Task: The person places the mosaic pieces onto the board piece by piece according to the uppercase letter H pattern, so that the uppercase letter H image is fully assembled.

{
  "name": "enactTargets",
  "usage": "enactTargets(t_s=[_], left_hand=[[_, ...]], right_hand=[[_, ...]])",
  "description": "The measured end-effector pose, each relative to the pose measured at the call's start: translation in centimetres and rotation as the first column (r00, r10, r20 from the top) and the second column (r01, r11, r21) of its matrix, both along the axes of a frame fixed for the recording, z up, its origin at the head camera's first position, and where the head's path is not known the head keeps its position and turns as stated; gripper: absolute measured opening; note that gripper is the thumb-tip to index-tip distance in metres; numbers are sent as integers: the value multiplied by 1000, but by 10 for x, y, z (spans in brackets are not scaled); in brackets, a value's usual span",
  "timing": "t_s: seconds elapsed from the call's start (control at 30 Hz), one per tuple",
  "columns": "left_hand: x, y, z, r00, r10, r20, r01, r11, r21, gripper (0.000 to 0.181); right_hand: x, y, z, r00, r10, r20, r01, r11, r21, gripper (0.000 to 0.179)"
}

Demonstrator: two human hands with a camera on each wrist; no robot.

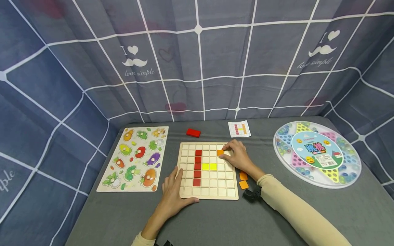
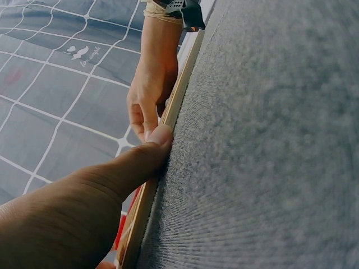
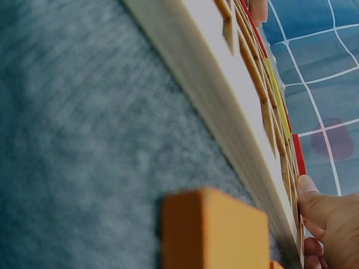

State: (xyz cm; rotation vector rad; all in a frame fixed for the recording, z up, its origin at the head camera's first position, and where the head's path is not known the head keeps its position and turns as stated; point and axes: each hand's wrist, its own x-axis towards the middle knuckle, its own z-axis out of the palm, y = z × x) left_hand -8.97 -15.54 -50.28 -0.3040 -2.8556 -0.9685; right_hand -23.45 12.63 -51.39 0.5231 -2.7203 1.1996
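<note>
A wooden grid board (image 1: 187,193) lies on the table with a column of several red tiles (image 1: 197,166) and two yellow tiles (image 1: 209,166) in its cells. My right hand (image 1: 238,155) is over the board's upper right part, thumb and fingertips pinching an orange tile (image 1: 220,152) at a cell. Spread at the lower left corner, my left hand (image 1: 173,191) rests fingers along the left edge and thumb (image 2: 160,136) against the front edge. Beside the board's right edge, close to my right wrist, lie loose orange tiles (image 1: 243,185).
Behind the board are a red block (image 1: 193,133) and a small pattern card (image 1: 239,129) with coloured squares. A vegetable puzzle board (image 1: 135,159) lies at left. On the right sits a round boxed game (image 1: 317,153) in clear packaging. A grid-patterned curtain (image 1: 215,61) hangs behind the table.
</note>
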Motion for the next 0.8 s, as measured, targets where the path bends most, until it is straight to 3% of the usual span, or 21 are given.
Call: enactTargets(t_s=[0.8], left_hand=[[-1,0,-2,1000,-4,-15,4,1000,1,122]], right_hand=[[-2,0,-2,1000,8,-20,-8,1000,0,29]])
